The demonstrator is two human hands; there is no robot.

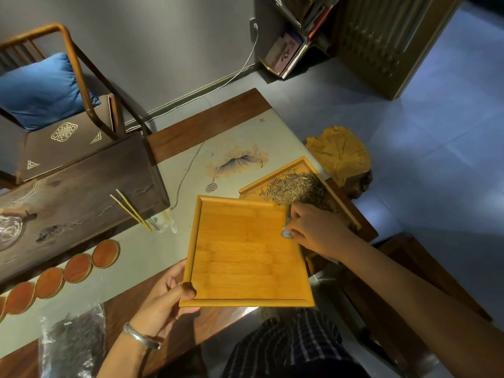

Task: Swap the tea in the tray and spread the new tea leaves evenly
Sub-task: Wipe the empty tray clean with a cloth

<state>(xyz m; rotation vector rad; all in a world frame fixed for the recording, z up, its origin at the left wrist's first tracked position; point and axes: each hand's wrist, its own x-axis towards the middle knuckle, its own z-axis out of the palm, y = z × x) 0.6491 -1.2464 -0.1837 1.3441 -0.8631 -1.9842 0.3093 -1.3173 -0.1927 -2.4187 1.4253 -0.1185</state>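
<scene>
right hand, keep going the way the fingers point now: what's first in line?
The right hand, gripping a small pale wad, points left across the empty tray. The bare tray floor comes first, then probably its left rim. Whether the wad already touches the wood is unclear.

A long wooden table (207,124) has a pale painted cloth (245,137) on it. On the cloth sit a tray (275,181) with tea leaves, round brown coasters (77,268) in a row, and a clear bag (72,342) of dark tea.
</scene>
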